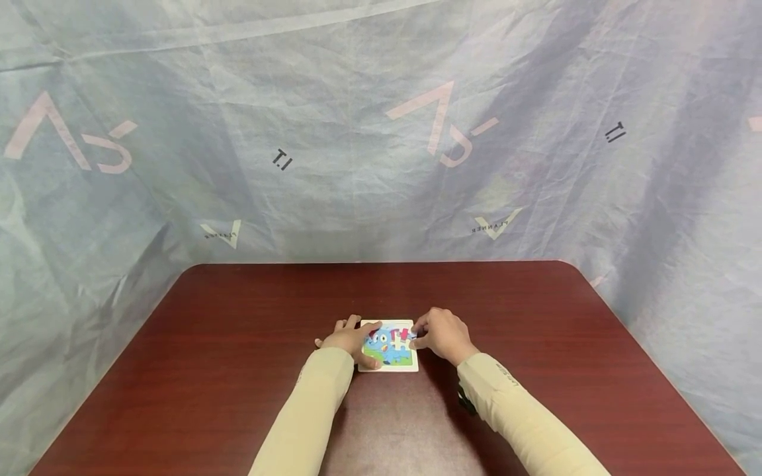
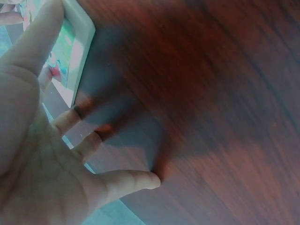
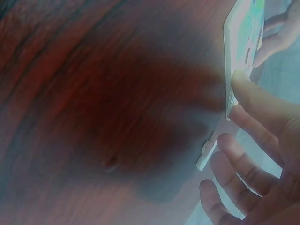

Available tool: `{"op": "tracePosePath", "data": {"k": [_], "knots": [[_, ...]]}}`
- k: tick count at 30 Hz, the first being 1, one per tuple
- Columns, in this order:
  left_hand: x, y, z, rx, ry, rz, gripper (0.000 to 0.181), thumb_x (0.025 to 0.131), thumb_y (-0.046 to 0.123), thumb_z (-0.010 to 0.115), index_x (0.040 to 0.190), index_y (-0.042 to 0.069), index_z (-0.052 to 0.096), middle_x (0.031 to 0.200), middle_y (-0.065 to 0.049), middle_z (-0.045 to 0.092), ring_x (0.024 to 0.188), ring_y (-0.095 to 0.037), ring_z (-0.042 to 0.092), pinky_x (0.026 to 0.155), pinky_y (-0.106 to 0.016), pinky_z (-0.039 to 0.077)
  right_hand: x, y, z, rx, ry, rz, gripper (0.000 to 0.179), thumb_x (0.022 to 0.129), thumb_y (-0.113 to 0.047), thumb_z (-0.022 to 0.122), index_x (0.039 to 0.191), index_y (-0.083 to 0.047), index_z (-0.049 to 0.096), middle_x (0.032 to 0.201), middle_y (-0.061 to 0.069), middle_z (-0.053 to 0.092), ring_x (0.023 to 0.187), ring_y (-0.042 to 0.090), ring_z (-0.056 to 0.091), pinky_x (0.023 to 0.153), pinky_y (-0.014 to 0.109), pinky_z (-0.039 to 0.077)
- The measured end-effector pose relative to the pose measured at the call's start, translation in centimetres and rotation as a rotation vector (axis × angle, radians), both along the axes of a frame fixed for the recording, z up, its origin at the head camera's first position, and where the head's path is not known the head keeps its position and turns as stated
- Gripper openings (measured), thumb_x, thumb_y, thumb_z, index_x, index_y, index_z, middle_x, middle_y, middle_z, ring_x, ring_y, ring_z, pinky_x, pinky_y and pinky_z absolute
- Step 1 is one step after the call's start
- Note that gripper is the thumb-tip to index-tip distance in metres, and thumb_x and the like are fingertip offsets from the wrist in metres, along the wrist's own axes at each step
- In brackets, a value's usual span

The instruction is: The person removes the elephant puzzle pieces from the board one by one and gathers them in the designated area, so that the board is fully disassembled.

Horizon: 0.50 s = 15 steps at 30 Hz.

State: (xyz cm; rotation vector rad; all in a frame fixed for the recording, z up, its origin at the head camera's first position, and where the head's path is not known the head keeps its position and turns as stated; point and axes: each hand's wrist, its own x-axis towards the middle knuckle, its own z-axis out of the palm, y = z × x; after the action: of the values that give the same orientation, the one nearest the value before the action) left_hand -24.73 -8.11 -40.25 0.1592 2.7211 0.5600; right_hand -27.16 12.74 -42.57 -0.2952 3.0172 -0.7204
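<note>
A small jigsaw puzzle [image 1: 388,356] in a white-edged tray lies flat on the table, showing a blue cartoon animal on green. White gaps and a red piece [image 1: 405,334] show at its upper right. My left hand [image 1: 348,340] spreads over the left side, thumb and index finger resting on the tray and the other fingers on the tabletop. At the right edge, my right hand [image 1: 445,336] pinches a pale blue puzzle piece between thumb and index finger, mostly hidden. Beneath the right hand's other fingers, a loose puzzle piece [image 3: 207,151] lies on the table.
The dark red wooden table [image 1: 238,311] has rounded far corners. Grey fabric [image 1: 357,198] with printed letters hangs behind it and along both sides. A small dark object [image 1: 467,400] shows beneath the right sleeve.
</note>
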Motion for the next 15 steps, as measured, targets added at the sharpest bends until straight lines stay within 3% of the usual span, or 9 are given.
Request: {"op": "tracePosePath", "data": {"k": [4, 15], "knots": [[0.03, -0.05, -0.33, 0.009, -0.006, 0.006, 0.082, 0.083, 0.029, 0.086, 0.154, 0.029, 0.046, 0.16, -0.012, 0.03, 0.149, -0.037, 0.025, 0.104, -0.082, 0.021, 0.25, 0.07, -0.19, -0.014, -0.007, -0.013, 0.022, 0.074, -0.025, 0.093, 0.092, -0.02, 0.082, 0.091, -0.004, 0.073, 0.081, 0.013, 0.064, 0.062, 0.035, 0.05], [0.23, 0.07, 0.27, -0.024, 0.011, -0.01, 0.081, 0.085, 0.032, 0.084, 0.155, 0.027, 0.044, 0.159, -0.012, 0.032, 0.147, -0.038, 0.027, 0.104, -0.082, 0.024, 0.25, 0.13, 0.02, -0.012, 0.001, -0.006, 0.022, 0.075, -0.026, 0.092, 0.094, -0.02, 0.082, 0.094, -0.002, 0.071, 0.084, 0.016, 0.066, 0.064, 0.036, 0.052]]}}
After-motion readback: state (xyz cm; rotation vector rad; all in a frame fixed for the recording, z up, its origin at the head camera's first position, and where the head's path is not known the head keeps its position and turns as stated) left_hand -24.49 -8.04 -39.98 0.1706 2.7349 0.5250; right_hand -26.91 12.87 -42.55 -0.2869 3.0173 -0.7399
